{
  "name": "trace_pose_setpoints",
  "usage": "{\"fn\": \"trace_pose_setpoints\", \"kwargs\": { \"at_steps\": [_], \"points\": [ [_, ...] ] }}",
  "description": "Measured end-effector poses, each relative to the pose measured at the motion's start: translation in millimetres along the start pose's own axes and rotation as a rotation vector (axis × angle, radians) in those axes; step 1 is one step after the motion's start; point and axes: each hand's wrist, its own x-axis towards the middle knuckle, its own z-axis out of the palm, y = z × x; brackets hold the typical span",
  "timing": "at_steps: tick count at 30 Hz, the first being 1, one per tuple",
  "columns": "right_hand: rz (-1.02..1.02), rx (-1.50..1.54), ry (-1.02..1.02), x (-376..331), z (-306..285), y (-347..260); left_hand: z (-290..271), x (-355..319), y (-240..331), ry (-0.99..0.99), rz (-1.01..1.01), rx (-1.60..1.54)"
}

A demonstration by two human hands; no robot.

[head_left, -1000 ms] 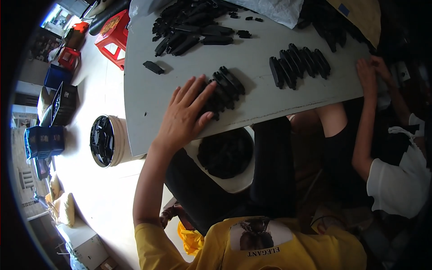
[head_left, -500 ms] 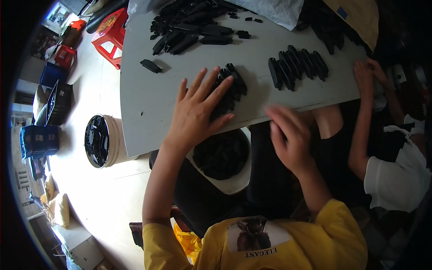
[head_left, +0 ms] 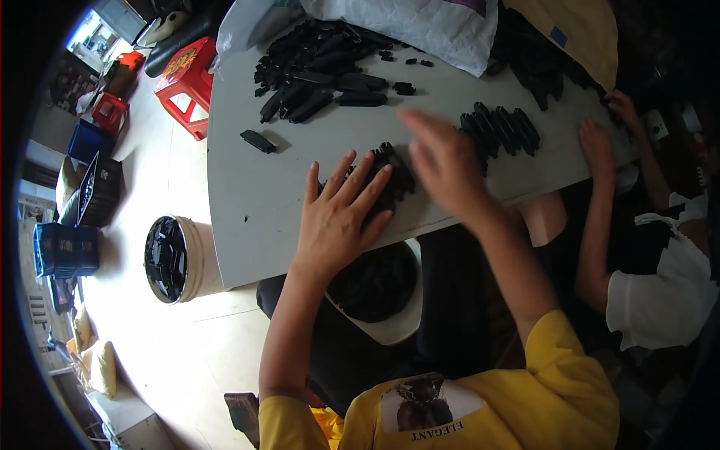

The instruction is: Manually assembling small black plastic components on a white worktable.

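The grey table (head_left: 247, 195) carries all loose stock and ends just in front of the person; its near edge overhangs a white basin (head_left: 390, 330) of black parts held in the lap. At the far side, a large heap of black plastic pieces (head_left: 315, 71) lies against a white sack (head_left: 420, 26). A second row of black parts (head_left: 501, 129) stands well to the right, near a co-worker's hands (head_left: 600, 146).

The small stack of black parts (head_left: 390, 176) sits near the table edge, under the fingertips of the left hand (head_left: 337, 217). That hand is spread wide, palm down, fingers fanned; it presses and does not grip. The right hand (head_left: 442, 165) hovers just beside the stack, blurred; fingers appear loosely open, and whether it holds anything cannot be told.

Risks, judged from this layout:
- The stack is unrestrained on its right. A sideways sweep could topple or scatter it.
- Pieces pushed past the edge may miss the basin and drop to the floor beside the white bucket (head_left: 180, 259).
- A single stray piece (head_left: 259, 141) lies apart at the left and may be overlooked.
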Motion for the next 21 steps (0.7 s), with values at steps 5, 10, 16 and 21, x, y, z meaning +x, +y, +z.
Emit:
{"fn": "trace_pose_setpoints", "kwargs": {
  "at_steps": [5,10,16,21],
  "points": [
    [0.043,-0.389,0.048,89,-2,89,-9,-6,20,0.019,-0.016,-0.023],
    [0.095,-0.716,-0.122,118,27,129,1,-9,28,-0.031,0.063,-0.017],
    [-0.093,-0.391,-0.032,106,2,91,-3,-8,25,-0.052,0.045,-0.036],
    [0.148,0.26,-0.299,44,-11,27,0,-4,27,-0.085,0.024,-0.015]
  ]
}}
